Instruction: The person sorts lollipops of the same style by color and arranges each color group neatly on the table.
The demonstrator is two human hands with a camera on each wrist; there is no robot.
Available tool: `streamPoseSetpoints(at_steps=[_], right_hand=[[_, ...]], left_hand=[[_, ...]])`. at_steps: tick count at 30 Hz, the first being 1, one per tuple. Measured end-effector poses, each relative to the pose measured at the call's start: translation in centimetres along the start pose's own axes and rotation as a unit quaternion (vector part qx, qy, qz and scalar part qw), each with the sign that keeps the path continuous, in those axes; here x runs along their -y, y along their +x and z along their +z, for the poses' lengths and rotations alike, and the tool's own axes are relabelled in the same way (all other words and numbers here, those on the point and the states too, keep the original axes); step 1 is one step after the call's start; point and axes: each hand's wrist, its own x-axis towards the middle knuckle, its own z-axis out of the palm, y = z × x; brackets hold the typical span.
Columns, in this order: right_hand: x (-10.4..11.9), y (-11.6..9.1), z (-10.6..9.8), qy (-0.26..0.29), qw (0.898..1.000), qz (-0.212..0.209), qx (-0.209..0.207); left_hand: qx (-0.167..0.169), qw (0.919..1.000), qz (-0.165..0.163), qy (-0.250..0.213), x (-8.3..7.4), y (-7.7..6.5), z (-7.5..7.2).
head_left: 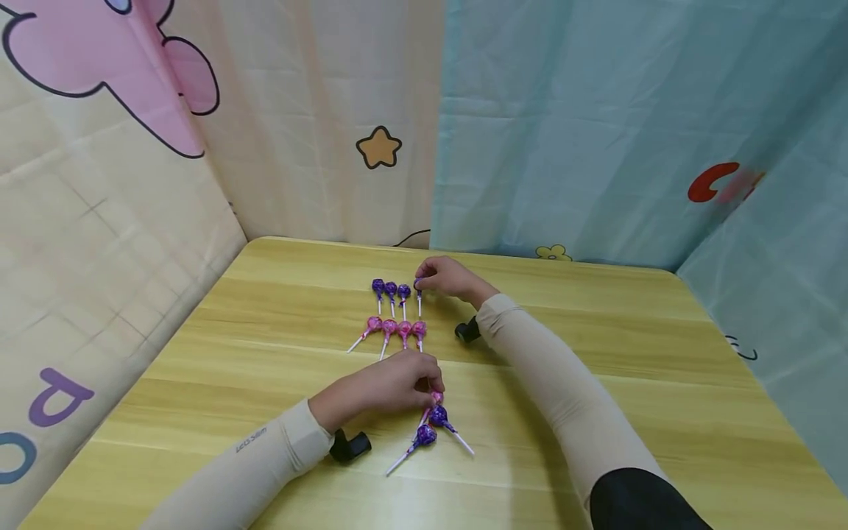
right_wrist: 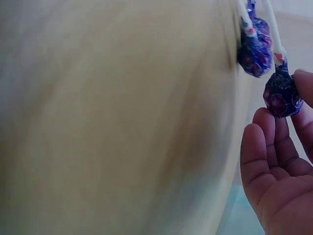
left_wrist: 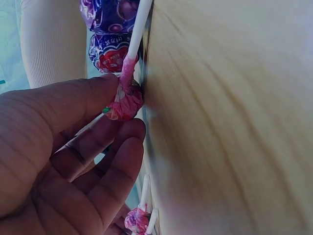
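Observation:
My left hand [head_left: 397, 379] pinches the wrapped head of a pink lollipop [left_wrist: 128, 104] between thumb and fingers, low over the table. Close beside it lie two purple lollipops [head_left: 425, 435], their sticks pointing different ways. Farther forward, my right hand [head_left: 453, 278] pinches the head of a purple lollipop [right_wrist: 282, 93] at the right end of a row of purple lollipops [head_left: 391, 289]. Its white stick points toward me. Between the hands runs a row of pink lollipops [head_left: 389, 327], with some sticks partly hidden behind my left hand.
The wooden table [head_left: 596, 324] has its back edge along a printed curtain [head_left: 318, 132]. Black wrist-camera mounts show under the left wrist [head_left: 351, 446] and the right wrist [head_left: 467, 330], close above the tabletop.

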Motion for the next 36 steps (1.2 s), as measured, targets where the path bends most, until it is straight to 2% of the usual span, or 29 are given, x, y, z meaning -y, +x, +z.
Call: streamPoseSetpoints(at_steps=[7, 14, 24, 36], right_hand=[[-0.1, 0.3, 1.0, 0.0, 1.0, 0.016, 0.001], [-0.2, 0.3, 1.6, -0.011, 0.999, 0.036, 0.007], [-0.6, 0.1, 1.6, -0.015, 0.999, 0.029, -0.006], [-0.4, -0.4, 1.7, -0.008, 0.999, 0.044, -0.024]], left_hand=[[-0.002, 0.9999, 0.006, 0.01, 0.1, 0.0, 0.0], [0.009, 0.9999, -0.009, -0.002, 0.1, -0.2, 0.1], [0.007, 0.9999, -0.007, 0.006, 0.2, -0.1, 0.3], [0.006, 0.9999, -0.009, 0.004, 0.2, -0.4, 0.4]])
